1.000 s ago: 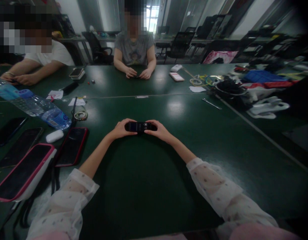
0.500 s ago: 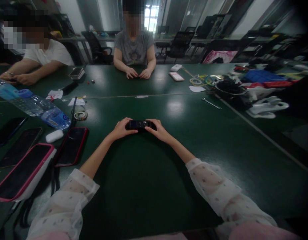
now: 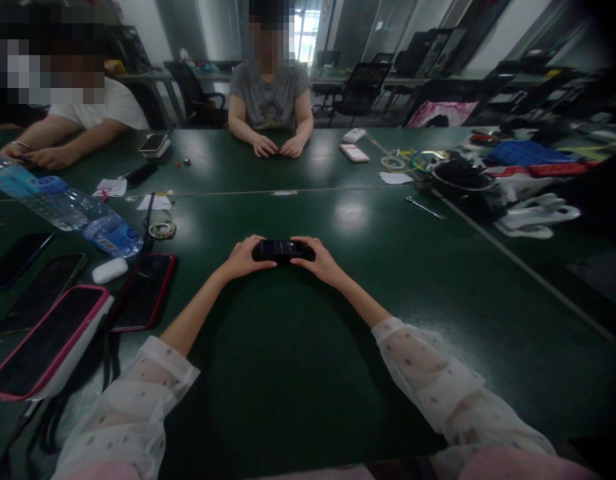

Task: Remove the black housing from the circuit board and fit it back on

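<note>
A small black handheld device (image 3: pixel 281 250) with a dark screen and a few light marks, perhaps keys, lies sideways between my two hands, low over the green table. My left hand (image 3: pixel 244 259) is closed around its left end, thumb along the near edge. The right end is gripped by my right hand (image 3: pixel 315 259), with its thumb at the near edge beside the marks. My fingers hide both ends of the device, and I cannot tell its exact kind.
Several phones, among them a red-edged phone (image 3: pixel 145 291), lie at left with a white earbud case (image 3: pixel 109 270) and a water bottle (image 3: pixel 105 230). A wrench (image 3: pixel 425 207) and a cable pile (image 3: pixel 461 177) are at right. Two people sit across the green table (image 3: pixel 288 373).
My right thumb has slid from over the device's face toward its near edge. Both hands keep their hold, and the view has shifted very slightly.
</note>
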